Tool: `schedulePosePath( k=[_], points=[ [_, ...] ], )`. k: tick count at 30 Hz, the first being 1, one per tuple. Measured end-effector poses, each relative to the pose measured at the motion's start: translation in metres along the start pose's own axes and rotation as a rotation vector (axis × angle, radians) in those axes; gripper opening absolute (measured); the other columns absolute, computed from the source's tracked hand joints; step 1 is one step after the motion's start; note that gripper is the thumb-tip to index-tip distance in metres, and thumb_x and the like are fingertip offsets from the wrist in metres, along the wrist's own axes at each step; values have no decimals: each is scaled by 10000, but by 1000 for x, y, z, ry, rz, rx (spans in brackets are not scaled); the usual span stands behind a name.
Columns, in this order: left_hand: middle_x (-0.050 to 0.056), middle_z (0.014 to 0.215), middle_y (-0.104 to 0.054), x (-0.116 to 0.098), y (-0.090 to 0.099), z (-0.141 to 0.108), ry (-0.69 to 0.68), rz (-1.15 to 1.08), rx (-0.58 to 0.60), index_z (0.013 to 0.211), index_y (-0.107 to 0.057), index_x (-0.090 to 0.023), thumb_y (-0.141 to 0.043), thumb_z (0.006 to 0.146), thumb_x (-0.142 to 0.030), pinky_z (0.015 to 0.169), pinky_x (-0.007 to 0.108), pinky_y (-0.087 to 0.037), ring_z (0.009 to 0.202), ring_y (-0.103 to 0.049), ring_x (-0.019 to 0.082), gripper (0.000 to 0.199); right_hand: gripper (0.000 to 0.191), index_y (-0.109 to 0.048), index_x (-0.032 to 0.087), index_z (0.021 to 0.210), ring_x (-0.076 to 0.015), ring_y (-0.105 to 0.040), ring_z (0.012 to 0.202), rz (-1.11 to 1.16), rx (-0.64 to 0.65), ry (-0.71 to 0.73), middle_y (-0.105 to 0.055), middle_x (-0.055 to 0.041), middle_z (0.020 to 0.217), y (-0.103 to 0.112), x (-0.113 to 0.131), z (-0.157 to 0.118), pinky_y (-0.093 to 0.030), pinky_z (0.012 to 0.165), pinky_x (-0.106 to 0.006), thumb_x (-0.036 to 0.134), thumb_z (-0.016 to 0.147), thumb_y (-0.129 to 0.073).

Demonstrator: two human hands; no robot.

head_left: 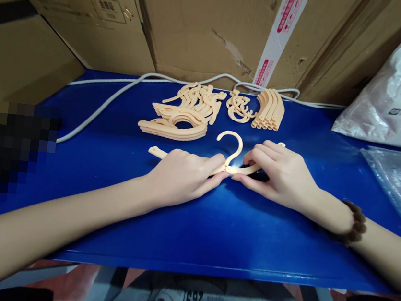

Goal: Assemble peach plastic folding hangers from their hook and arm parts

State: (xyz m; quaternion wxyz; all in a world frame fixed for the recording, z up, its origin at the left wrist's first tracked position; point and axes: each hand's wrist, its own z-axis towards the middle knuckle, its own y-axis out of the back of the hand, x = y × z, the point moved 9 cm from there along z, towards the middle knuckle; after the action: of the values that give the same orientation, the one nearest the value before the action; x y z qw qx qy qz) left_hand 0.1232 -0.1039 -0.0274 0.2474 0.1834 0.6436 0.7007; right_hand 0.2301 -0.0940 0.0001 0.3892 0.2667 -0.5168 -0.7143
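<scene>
Between my two hands, just above the blue table, is a cream plastic hanger [235,147] with its hook pointing away from me. My left hand [183,175] grips the left arm piece, thumb and forefinger pinching close to the centre joint; the piece's end sticks out past the knuckles. Fingers of my right hand [279,171] are curled around the right arm piece, with the thumb below it near the joint. A small tip shows beyond the right knuckles. The palms hide much of both arm pieces.
Behind the hanger lie stacked curved hanger arms [174,130], loose wavy pieces [199,99], a heap of hooks [239,107] and a bundle of curved tubes [270,110]. A white cable [100,110] runs along the back, before cardboard boxes [207,30]. Plastic bags [391,95] lie right.
</scene>
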Motion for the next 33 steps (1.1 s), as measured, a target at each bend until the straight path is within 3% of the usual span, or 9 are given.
schedulePosePath(
  k=[7, 12, 16, 23, 33],
  points=[
    [30, 686, -691, 1, 2, -1, 19, -8, -14, 932, -609, -187, -347, 1015, -429, 484, 268, -150, 558, -640, 200, 366, 261, -589, 170, 980, -224, -534, 899, -122, -142, 85, -637, -125, 1031, 14, 8, -1, -414, 772, -346, 416, 963, -502],
    [40, 741, -717, 2, 1, -1, 34, -12, -11, 1026, -618, -191, -334, 1021, -419, 490, 275, -164, 611, -668, 217, 364, 246, -611, 168, 1030, -178, -555, 728, -172, -155, 107, -660, -56, 823, 15, 14, -3, -340, 652, -322, 373, 984, -481],
    [41, 753, -726, 3, 1, -1, 44, -8, -15, 1048, -619, -194, -338, 1021, -427, 493, 277, -167, 631, -677, 215, 366, 266, -621, 154, 1058, -133, -547, 616, -84, -99, 32, -659, -23, 735, 10, 10, -2, -347, 631, -293, 359, 1000, -462],
    [19, 715, -703, 1, 1, 0, 17, 4, -23, 999, -613, -196, -379, 1015, -419, 487, 265, -164, 589, -656, 210, 324, 282, -609, 151, 1129, -124, -548, 611, 24, -91, -27, -657, -17, 777, 3, 1, -2, -380, 609, -253, 369, 978, -513],
    [-10, 644, -674, -7, 8, -3, -66, 14, -132, 991, -605, -194, -428, 1010, -388, 467, 253, -156, 512, -618, 184, 263, 288, -619, 132, 1130, -130, -586, 661, 119, -81, -21, -679, -34, 827, -1, -2, -1, -412, 632, -249, 358, 984, -516]
  ],
)
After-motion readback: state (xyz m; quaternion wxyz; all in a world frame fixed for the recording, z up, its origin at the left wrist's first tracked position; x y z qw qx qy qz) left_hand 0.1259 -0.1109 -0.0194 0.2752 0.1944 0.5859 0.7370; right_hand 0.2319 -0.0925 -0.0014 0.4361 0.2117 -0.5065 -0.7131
